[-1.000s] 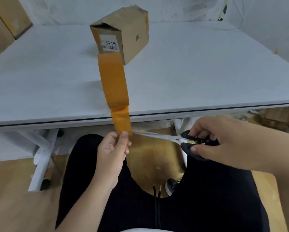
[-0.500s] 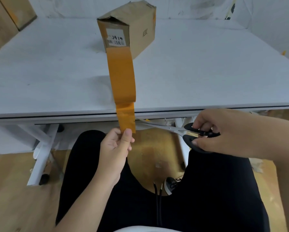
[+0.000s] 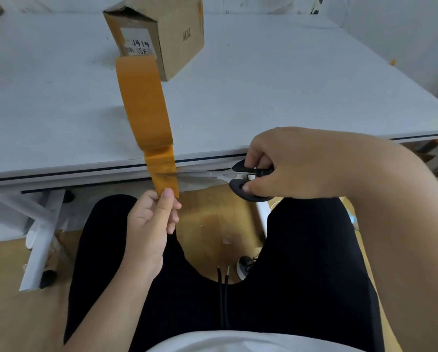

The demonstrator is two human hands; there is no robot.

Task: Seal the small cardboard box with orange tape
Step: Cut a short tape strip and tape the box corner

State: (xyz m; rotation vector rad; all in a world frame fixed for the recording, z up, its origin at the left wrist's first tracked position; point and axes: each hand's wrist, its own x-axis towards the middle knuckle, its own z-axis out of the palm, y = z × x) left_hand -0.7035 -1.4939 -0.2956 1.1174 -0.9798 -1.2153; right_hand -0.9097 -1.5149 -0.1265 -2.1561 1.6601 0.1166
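Below the small cardboard box [image 3: 159,34] on the tabletop [image 3: 289,97], orange tape [image 3: 146,113] stretches taut toward me. My left hand [image 3: 151,219] pinches its free end; my right hand [image 3: 289,163] grips scissors [image 3: 228,175] meeting it. Thin, sticky, floppy, I judge: hold the end, keep tension.
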